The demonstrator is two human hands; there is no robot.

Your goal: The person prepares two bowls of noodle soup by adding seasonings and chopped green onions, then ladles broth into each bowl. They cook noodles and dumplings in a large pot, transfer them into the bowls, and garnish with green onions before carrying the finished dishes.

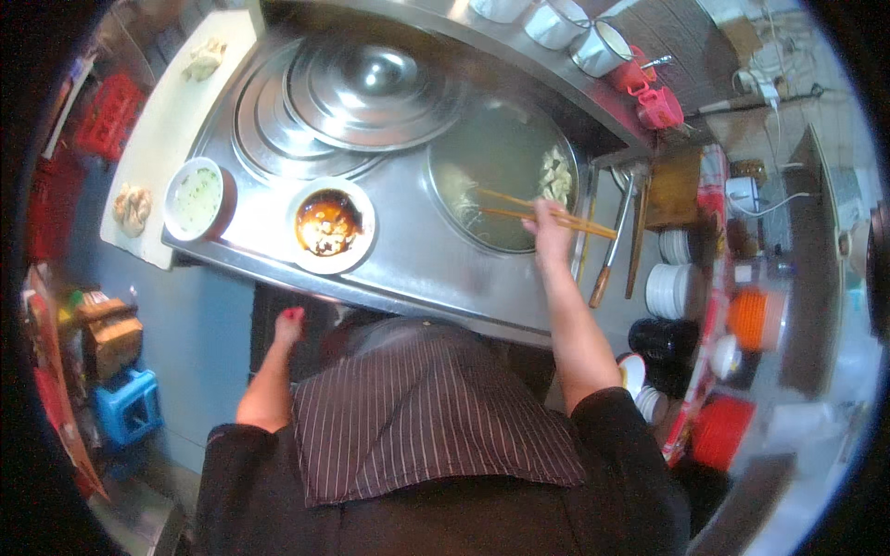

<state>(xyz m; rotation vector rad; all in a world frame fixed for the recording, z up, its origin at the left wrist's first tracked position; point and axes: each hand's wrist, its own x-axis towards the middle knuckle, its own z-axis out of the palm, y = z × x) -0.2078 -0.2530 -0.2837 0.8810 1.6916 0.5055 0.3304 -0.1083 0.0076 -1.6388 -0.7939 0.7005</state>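
Note:
My right hand (549, 226) grips a pair of long wooden chopsticks (507, 208), their tips over a large round pot of cloudy liquid (494, 153) set into the steel counter. Pale noodles or dumplings (556, 177) lie at the pot's right side, and more pale food (459, 194) shows near its left rim. To the left stand a white bowl (370, 233) with dark broth and pale bits, and a bowl of pale soup with green bits (195, 199). Down at the counter's front edge is my left hand (290, 324), small and partly blurred; its fingers look curled, but their hold is unclear.
Round steel lids (375, 97) cover the counter's back left. A white board (156, 149) with two portions of food runs along the left edge. Right of the pot lie a wooden-handled utensil (612, 250) and stacked white bowls (671, 292). Enamel mugs (601, 48) line the back ledge.

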